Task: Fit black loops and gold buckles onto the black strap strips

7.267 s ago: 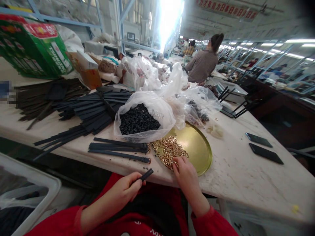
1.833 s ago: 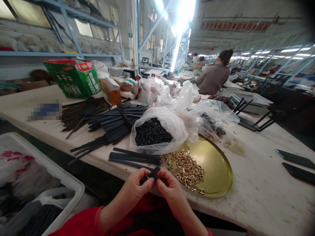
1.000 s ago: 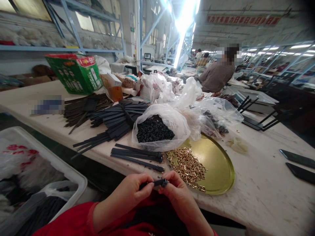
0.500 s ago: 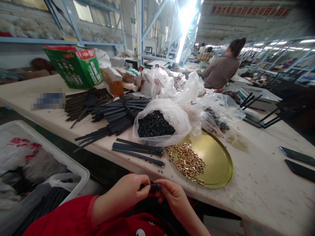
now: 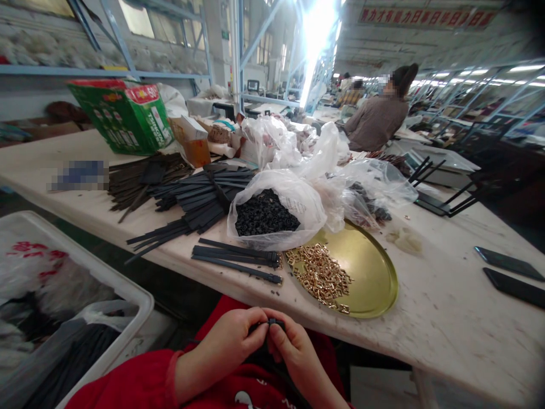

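Observation:
Both hands meet over my lap, below the table's front edge. My left hand (image 5: 230, 338) pinches a black strap (image 5: 276, 322) between thumb and fingers. From the other side my right hand (image 5: 293, 343) grips the same strap, thumb on top and fingertips close to the left hand's. Most of the strap is hidden by my fingers. Just beyond lie several finished-looking black straps (image 5: 238, 264) with gold buckles at their right ends. A round gold tray (image 5: 374, 272) holds a heap of small gold buckles (image 5: 321, 275).
A plastic bag (image 5: 313, 210) of small black loops (image 5: 266, 213) stands behind the straps. Black strips (image 5: 196, 193) lie fanned out farther left, near a green carton (image 5: 123, 122). Two phones (image 5: 508, 263) rest at right. At lower left stands a white bin (image 5: 147, 301). A person (image 5: 374, 119) sits beyond.
My hands have drawn closer together on the strap, and the right thumb now lies over it. The whole view has shifted slightly, with the table things a little farther left.

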Action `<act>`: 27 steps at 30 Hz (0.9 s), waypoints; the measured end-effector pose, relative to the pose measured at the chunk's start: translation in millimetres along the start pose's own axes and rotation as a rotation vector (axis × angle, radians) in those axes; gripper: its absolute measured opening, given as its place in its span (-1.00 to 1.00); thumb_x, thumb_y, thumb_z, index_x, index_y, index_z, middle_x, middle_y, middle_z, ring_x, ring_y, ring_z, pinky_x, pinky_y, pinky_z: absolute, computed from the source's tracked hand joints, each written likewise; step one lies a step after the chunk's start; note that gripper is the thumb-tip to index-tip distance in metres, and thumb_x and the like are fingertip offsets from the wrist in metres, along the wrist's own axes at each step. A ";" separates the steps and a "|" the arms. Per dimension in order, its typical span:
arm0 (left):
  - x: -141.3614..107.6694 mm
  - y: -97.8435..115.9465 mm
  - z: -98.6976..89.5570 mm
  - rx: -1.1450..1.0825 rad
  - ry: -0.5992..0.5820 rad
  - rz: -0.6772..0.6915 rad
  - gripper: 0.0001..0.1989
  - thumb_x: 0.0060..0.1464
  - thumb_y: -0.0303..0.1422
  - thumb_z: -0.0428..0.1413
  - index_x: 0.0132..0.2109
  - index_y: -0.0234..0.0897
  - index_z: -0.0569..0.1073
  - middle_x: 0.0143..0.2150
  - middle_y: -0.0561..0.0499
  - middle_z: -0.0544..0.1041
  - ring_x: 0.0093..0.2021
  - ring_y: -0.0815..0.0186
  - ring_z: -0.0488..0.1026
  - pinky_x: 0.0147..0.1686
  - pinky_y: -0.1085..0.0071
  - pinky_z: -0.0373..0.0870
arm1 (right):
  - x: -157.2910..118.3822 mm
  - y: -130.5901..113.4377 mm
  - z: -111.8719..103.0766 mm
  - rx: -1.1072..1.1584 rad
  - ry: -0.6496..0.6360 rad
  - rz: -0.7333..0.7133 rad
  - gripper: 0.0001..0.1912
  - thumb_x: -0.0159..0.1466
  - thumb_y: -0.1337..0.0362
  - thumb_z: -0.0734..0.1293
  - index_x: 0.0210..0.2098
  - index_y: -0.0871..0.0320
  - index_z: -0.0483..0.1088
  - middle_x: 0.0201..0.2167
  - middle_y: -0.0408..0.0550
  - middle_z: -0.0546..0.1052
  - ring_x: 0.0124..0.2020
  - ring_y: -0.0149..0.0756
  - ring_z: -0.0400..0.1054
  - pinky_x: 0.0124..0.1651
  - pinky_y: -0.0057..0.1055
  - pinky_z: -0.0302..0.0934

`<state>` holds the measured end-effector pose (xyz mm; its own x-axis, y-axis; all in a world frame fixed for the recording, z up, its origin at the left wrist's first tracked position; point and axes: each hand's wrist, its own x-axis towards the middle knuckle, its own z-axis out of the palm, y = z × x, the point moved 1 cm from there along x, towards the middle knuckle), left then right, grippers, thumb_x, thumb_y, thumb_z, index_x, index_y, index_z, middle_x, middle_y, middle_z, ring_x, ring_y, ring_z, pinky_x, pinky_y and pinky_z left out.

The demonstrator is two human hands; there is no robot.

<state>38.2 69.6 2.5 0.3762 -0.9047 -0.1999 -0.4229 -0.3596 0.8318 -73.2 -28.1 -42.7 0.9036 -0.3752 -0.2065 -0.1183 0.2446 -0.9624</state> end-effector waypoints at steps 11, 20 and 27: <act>0.0 -6.6 3.9 -0.294 -0.017 -0.047 -0.71 0.06 -0.43 -0.11 -0.02 -0.31 0.20 -0.42 0.08 0.41 -0.42 0.35 0.37 -0.43 0.50 0.29 | 1.4 4.8 6.0 0.180 0.181 0.015 -0.64 0.10 -0.02 0.34 -0.39 0.16 0.30 -0.64 -0.25 0.31 -0.64 -0.51 0.08 -0.58 -0.55 -0.03; 5.8 -15.5 -4.1 -0.216 -0.059 -0.277 -0.79 0.03 -0.20 0.01 -0.33 -0.27 0.25 -0.55 0.13 0.37 -0.62 0.40 0.24 -0.66 0.54 0.10 | 1.0 3.2 0.3 0.242 0.073 0.063 -0.62 0.13 -0.02 0.31 -0.26 0.17 0.34 -0.59 -0.24 0.31 -0.58 -0.49 0.14 -0.49 -0.53 0.04; 9.5 -21.4 -2.3 0.082 0.013 -0.220 -0.84 -0.01 -0.27 0.06 -0.31 -0.28 0.34 -0.46 0.08 0.43 -0.45 0.31 0.35 -0.48 0.47 0.17 | 8.4 10.2 7.7 0.441 0.025 0.214 -0.61 -0.07 0.18 0.49 -0.44 0.16 0.21 -0.55 -0.28 0.32 -0.55 -0.54 0.14 -0.47 -0.58 0.02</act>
<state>52.7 69.2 -16.0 0.4775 -0.7994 -0.3648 -0.3948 -0.5660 0.7237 -63.6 -21.9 -53.0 0.8673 -0.2951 -0.4008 -0.1099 0.6719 -0.7324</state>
